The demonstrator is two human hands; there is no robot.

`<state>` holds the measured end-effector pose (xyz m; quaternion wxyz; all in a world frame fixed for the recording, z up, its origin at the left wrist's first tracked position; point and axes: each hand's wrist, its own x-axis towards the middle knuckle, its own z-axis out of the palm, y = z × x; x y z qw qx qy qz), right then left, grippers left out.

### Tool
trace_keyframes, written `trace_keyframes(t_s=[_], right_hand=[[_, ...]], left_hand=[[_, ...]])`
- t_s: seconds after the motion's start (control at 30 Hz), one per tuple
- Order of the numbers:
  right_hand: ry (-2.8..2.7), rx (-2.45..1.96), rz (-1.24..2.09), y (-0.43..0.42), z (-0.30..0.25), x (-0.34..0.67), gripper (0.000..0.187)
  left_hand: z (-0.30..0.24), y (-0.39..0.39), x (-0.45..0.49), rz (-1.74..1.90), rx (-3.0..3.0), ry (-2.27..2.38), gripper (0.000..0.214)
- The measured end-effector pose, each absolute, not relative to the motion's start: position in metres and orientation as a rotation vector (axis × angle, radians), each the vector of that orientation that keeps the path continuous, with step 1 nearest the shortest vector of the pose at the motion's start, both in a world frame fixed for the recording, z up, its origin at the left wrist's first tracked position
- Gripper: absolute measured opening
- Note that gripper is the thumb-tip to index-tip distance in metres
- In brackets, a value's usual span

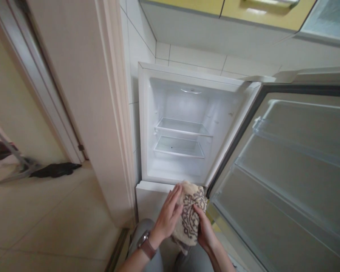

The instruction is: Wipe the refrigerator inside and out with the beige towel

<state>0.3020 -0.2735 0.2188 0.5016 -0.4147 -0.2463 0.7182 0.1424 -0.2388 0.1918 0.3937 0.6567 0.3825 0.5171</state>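
Light is soft and even, fridge lamp (190, 90) glowing at twelve o'clock (cabinet (255, 11) glare at one), edges bowed.

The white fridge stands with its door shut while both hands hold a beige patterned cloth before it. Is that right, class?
No. The head view shows the white fridge with its door open, not shut. The left hand and right hand do hold the beige patterned cloth before it.

Home kitchen — open fridge (184, 128), tiled wall (204, 60), yellow cabinets (243, 9).
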Motion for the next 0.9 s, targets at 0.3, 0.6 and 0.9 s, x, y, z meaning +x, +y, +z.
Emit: trace_keyframes(t_s=[0.3, 0.6, 0.9], right_hand=[[-0.492, -1.163, 1.851, -0.281, 0.24, 0.327, 0.039], [-1.154, -1.46, 0.645, -0.265, 0.204, 0.329, 0.057], [-1.277, -1.372, 0.918, -0.275, 0.195, 0.291, 0.058]], left_hand=[[0.186, -0.25, 0.127, 0.8, 0.555, 0.651, 0.072], [0.198, -0.252, 0.149, 1.161, 0.543, 0.821, 0.065], [0.192, -0.247, 0.152, 1.231, 0.867, 0.834, 0.051]])
